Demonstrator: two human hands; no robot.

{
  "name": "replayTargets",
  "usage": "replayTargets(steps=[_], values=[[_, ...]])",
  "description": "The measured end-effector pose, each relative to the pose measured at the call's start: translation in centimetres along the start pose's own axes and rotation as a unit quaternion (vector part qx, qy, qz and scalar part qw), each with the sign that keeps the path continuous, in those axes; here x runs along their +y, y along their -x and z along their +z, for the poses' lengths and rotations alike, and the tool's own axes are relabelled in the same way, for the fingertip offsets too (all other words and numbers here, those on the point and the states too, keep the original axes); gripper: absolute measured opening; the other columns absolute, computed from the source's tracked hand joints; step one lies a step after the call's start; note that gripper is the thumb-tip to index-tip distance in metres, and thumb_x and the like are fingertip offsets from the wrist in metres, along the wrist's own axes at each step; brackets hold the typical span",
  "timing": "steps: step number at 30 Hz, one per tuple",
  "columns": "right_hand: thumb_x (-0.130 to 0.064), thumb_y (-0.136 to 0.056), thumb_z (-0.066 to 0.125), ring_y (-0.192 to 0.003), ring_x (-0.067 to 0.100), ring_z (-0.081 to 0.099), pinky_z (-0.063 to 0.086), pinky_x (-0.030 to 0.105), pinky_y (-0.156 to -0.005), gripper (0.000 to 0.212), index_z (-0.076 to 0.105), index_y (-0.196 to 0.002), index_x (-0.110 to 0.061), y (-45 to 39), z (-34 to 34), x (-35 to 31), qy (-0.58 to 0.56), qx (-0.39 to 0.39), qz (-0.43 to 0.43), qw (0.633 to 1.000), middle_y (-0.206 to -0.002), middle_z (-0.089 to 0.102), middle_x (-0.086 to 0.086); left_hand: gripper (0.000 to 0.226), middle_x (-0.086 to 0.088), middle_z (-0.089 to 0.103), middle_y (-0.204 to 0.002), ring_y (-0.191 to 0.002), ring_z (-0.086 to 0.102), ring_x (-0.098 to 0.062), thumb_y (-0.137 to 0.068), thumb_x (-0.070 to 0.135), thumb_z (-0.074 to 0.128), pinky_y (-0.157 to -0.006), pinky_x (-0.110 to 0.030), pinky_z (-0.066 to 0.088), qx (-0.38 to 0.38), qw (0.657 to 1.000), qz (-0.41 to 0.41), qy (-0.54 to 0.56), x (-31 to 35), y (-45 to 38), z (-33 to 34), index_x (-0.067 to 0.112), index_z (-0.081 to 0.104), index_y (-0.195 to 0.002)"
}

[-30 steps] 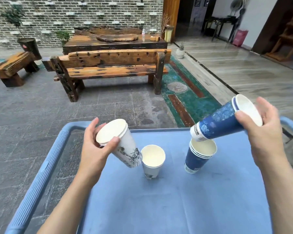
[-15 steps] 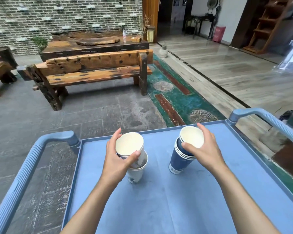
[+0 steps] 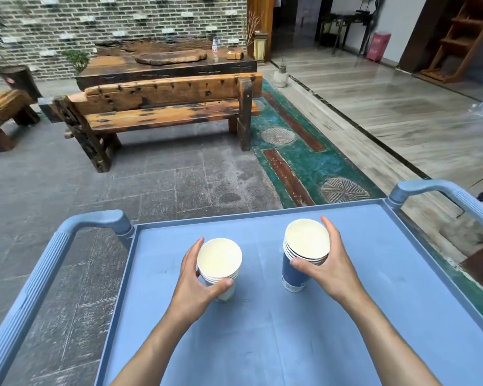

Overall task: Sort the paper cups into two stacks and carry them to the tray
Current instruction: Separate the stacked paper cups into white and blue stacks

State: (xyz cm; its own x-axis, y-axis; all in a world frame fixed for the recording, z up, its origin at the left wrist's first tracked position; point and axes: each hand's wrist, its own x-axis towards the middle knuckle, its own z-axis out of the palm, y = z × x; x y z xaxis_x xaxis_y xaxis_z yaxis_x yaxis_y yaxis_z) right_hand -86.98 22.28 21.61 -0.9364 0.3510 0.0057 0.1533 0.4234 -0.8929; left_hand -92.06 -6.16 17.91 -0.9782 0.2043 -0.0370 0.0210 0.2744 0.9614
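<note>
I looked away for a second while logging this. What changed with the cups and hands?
Both held cups went down onto their stacks: the left hand nested its cup on the white stack, the right hand on the blue stack. Both hands now grip the stacks. The stacks stayed on the blue cart.

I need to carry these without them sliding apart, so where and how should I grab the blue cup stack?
Grip the blue cup stack around its upper wall just under the nested rims, coming from the side, as the right hand does. It stands upright and tapers downward, so the rims stop fingers slipping up, though a light squeeze seems wise.
</note>
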Motion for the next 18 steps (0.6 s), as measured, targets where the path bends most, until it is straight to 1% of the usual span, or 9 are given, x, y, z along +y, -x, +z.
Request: replayTargets(steps=[1, 3, 5, 6, 8, 10, 13, 14, 18], values=[[-0.042, -0.056, 0.085, -0.133, 0.012, 0.037, 0.036, 0.040, -0.106, 0.109, 0.021, -0.144, -0.045, 0.0, 0.0, 0.1, -0.006, -0.001, -0.001, 1.000, -0.149, 0.034, -0.011, 0.102, 0.015, 0.033, -0.150, -0.132, 0.033, 0.013, -0.051, 0.041, 0.086, -0.110, -0.025, 0.030, -0.007, 1.000, -0.002, -0.005, -0.5, 0.0, 0.1, 0.056, 0.028, -0.134], [-0.036, -0.057, 0.087, -0.132, 0.012, 0.038, 0.037, 0.037, -0.105, 0.108, 0.021, -0.142, -0.047, 0.1, 0.1, 0.4, -0.010, -0.004, -0.005, 1.000, -0.147, 0.035, -0.013, 0.102, 0.020, 0.038, -0.148, -0.136, 0.036, 0.004, -0.051, 0.036, 0.088, -0.111, -0.027, 0.031, -0.029, 0.999, -0.004, -0.013, -1.3, -0.1, 0.4, 0.059, 0.029, -0.131], [-0.034, -0.058, 0.088, -0.130, 0.010, 0.040, 0.036, 0.031, -0.101, 0.106, 0.023, -0.141, -0.046, -0.1, 0.2, 0.5, -0.004, -0.005, -0.010, 1.000, -0.143, 0.037, -0.015, 0.095, 0.030, 0.050, -0.135, -0.130, 0.045, 0.004, -0.053, 0.032, 0.089, -0.104, -0.020, 0.038, -0.044, 0.999, -0.016, 0.000, -1.6, 0.0, 0.7, 0.060, 0.035, -0.128], [-0.034, -0.058, 0.088, -0.128, 0.009, 0.041, 0.036, 0.029, -0.098, 0.106, 0.024, -0.141, -0.045, -0.1, 0.2, 0.5, 0.000, -0.004, -0.011, 1.000, -0.142, 0.039, -0.016, 0.092, 0.030, 0.055, -0.129, -0.124, 0.050, 0.005, -0.054, 0.033, 0.089, -0.098, -0.017, 0.043, -0.040, 0.999, -0.029, 0.015, -1.6, -0.1, 0.9, 0.056, 0.038, -0.127], [-0.038, -0.057, 0.087, -0.123, 0.007, 0.042, 0.036, 0.028, -0.095, 0.105, 0.025, -0.141, -0.044, -0.3, 0.0, 0.3, -0.001, 0.002, -0.006, 1.000, -0.138, 0.041, -0.017, 0.083, 0.022, 0.065, -0.120, -0.114, 0.059, 0.003, -0.054, 0.037, 0.089, -0.085, -0.015, 0.050, -0.027, 0.997, -0.055, 0.056, -1.0, -0.2, 1.0, 0.047, 0.045, -0.124], [-0.042, -0.056, 0.087, -0.117, 0.004, 0.045, 0.037, 0.026, -0.091, 0.103, 0.027, -0.139, -0.044, -0.3, -0.4, 0.0, -0.028, 0.015, 0.011, 0.999, -0.132, 0.043, -0.020, 0.073, 0.019, 0.069, -0.114, -0.110, 0.063, -0.002, -0.056, 0.043, 0.087, -0.079, -0.019, 0.054, -0.035, 0.992, -0.072, 0.098, 0.2, -0.3, 0.9, 0.041, 0.052, -0.120], [-0.056, -0.051, 0.082, -0.109, -0.001, 0.051, 0.039, 0.019, -0.082, 0.096, 0.030, -0.132, -0.046, 0.1, -1.4, -0.7, -0.089, 0.040, 0.051, 0.994, -0.123, 0.047, -0.025, 0.075, 0.005, 0.069, -0.120, -0.114, 0.065, -0.018, -0.061, 0.046, 0.081, -0.085, -0.038, 0.057, -0.073, 0.985, -0.080, 0.134, 2.4, -0.5, 0.7, 0.030, 0.051, -0.127], [-0.061, -0.049, 0.078, -0.107, -0.005, 0.052, 0.039, 0.017, -0.080, 0.094, 0.032, -0.130, -0.046, 0.4, -1.7, -1.0, -0.100, 0.047, 0.059, 0.992, -0.121, 0.049, -0.026, 0.078, 0.001, 0.069, -0.122, -0.113, 0.066, -0.020, -0.061, 0.046, 0.080, -0.086, -0.041, 0.057, -0.085, 0.983, -0.078, 0.142, 3.1, -0.6, 0.7, 0.028, 0.049, -0.130], [-0.066, -0.048, 0.076, -0.109, -0.015, 0.048, 0.042, 0.019, -0.081, 0.096, 0.035, -0.132, -0.044, 2.0, -2.7, -1.9, -0.131, 0.069, 0.064, 0.987, -0.120, 0.050, -0.030, 0.078, 0.001, 0.070, -0.121, -0.111, 0.067, -0.018, -0.063, 0.046, 0.078, -0.085, -0.036, 0.055, -0.126, 0.980, -0.056, 0.141, 5.2, -0.7, 0.6, 0.026, 0.048, -0.132]])
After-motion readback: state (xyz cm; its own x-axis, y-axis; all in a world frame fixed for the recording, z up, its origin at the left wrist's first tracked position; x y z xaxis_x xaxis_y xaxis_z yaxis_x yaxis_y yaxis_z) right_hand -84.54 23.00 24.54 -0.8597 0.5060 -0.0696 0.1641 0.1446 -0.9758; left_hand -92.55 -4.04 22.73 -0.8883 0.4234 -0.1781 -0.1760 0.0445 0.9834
